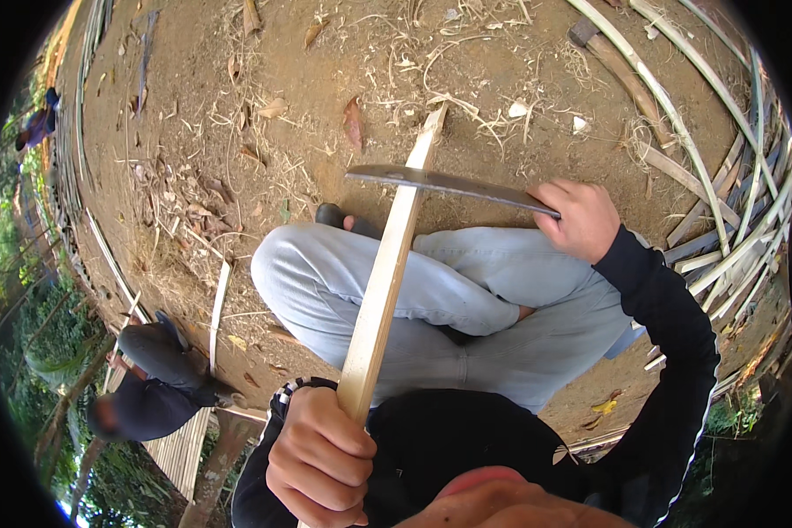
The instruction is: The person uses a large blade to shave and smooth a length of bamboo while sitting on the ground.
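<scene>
My left hand (321,462), low in the head view, is closed round the near end of a long pale bamboo strip (380,299). The strip slants up and away over my crossed legs, and its far tip has a curled shaving. In my right hand (576,216) is a machete (453,183), its handle hidden inside the fist. The dark blade points left and lies across the strip near its far end, seemingly touching it.
Long bamboo strips (748,220) are heaped at the right. A short dark-headed wooden tool (625,79) lies on the ground farther off. Shavings and dry leaves (352,123) litter the dirt. Another person (154,383) sits at the left by a slatted bamboo panel (179,453).
</scene>
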Tool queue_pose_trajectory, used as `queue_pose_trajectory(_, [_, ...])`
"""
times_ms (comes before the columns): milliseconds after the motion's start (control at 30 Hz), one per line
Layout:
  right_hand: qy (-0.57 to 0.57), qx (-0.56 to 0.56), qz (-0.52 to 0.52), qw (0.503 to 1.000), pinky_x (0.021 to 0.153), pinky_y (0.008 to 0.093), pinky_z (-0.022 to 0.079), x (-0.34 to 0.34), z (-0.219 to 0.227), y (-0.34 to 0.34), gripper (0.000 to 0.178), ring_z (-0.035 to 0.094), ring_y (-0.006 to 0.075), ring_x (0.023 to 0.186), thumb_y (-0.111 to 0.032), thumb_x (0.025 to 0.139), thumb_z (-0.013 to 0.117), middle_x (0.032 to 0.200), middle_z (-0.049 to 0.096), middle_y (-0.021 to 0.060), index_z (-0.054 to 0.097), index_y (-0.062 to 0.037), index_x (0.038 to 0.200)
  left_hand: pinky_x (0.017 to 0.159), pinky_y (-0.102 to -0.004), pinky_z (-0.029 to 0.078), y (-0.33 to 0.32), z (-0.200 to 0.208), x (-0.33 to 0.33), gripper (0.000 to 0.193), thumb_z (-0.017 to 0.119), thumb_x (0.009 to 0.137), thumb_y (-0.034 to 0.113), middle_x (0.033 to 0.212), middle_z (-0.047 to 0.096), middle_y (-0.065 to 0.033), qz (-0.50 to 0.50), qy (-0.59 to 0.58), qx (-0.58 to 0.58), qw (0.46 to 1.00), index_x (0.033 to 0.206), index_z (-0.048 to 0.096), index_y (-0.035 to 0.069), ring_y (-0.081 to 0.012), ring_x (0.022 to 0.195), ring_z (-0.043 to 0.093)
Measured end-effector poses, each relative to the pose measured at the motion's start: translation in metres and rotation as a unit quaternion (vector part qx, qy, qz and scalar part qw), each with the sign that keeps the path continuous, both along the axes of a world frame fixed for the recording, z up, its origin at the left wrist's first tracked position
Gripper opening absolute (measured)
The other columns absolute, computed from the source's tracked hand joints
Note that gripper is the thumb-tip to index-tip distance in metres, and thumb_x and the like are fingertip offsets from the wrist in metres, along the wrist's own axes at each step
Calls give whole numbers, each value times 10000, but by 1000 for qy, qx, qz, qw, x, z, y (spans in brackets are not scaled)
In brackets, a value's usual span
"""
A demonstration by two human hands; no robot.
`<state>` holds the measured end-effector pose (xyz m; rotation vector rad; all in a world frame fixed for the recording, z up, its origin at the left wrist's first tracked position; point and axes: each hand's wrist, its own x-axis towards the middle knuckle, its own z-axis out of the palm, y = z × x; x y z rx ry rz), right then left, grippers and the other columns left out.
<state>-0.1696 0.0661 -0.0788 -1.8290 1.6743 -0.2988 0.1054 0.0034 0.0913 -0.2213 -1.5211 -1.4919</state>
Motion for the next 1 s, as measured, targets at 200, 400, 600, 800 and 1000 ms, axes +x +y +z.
queue_pose_trajectory(200, [22, 23, -23, 999, 582, 453, 496, 8, -15, 1, 150, 616, 346, 672, -193, 775, 627, 733, 601, 118, 583, -87, 871, 391, -218, 290, 2, -2, 4, 264, 462, 743, -3, 470, 441, -11, 22, 10, 4, 1000, 507, 427, 111, -98, 379, 407])
queue_pose_trajectory(400, [51, 37, -31, 998, 591, 453, 503, 0, -24, -5, 151, 618, 345, 664, -216, 789, 606, 741, 609, 119, 588, -89, 868, 393, -220, 289, 1, -2, 3, 232, 492, 711, -10, 465, 432, 0, 46, 17, -2, 999, 515, 439, 103, -96, 378, 413])
queue_pose_trajectory(600, [57, 32, -46, 997, 591, 450, 506, 1, -32, 2, 139, 621, 347, 667, -214, 801, 595, 763, 622, 118, 592, -87, 860, 392, -225, 326, -2, -14, 30, 188, 654, 724, 20, 491, 478, 1, 82, 46, 23, 995, 597, 528, 76, -102, 386, 444])
queue_pose_trajectory(800, [-2, -13, -11, 1000, 561, 462, 494, 11, -10, -4, 130, 614, 358, 654, -203, 812, 596, 733, 615, 135, 586, -79, 849, 403, -157, 273, -5, -4, 36, 286, 724, 712, 89, 471, 427, 103, 200, 78, 65, 975, 578, 483, 166, -5, 376, 393])
queue_pose_trajectory(1000, [73, 29, -40, 996, 571, 458, 504, -1, -25, -14, 143, 622, 353, 662, -218, 814, 592, 729, 616, 131, 583, -81, 854, 406, -154, 277, -6, -9, 39, 306, 726, 701, 76, 471, 430, 105, 172, 72, 60, 981, 559, 474, 174, -6, 374, 391])
